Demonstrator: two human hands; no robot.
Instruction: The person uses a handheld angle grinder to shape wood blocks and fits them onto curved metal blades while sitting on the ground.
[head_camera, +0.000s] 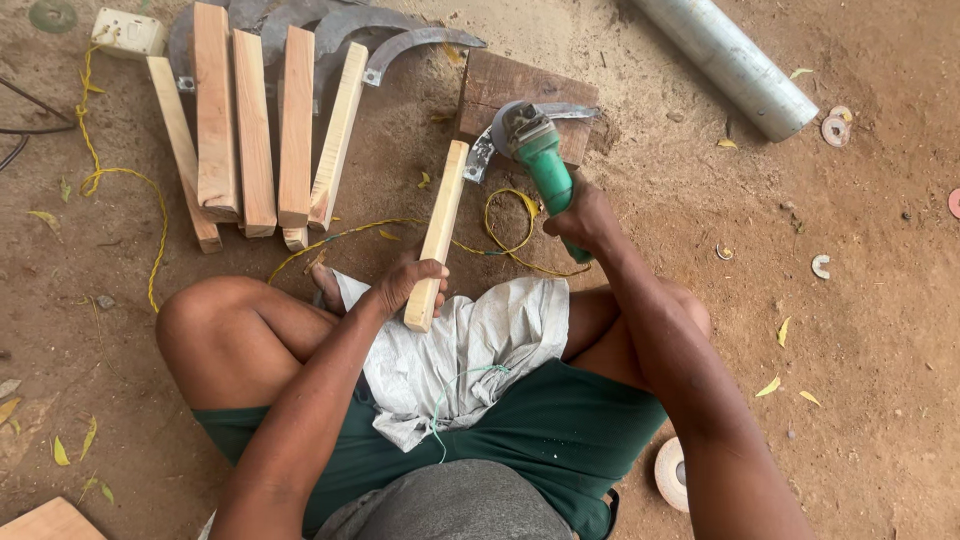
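I am sitting cross-legged on the dirt floor, and my left hand is gripping the near end of a wooden handle, fingers closed round it, holding it slanted away from me. Its far end is carrying a curved blade that is lying across a wood block. My right hand is wrapped tight round the green grinder, whose disc is sitting on or just above the blade; I cannot tell which. By my judgement I am partway through: a row of finished-looking sickles is lying to the left of the block, handles side by side, blades fanned at the top. This one is being worked now. A grey pipe is lying well apart at the right, and a sack cloth is covering my lap.
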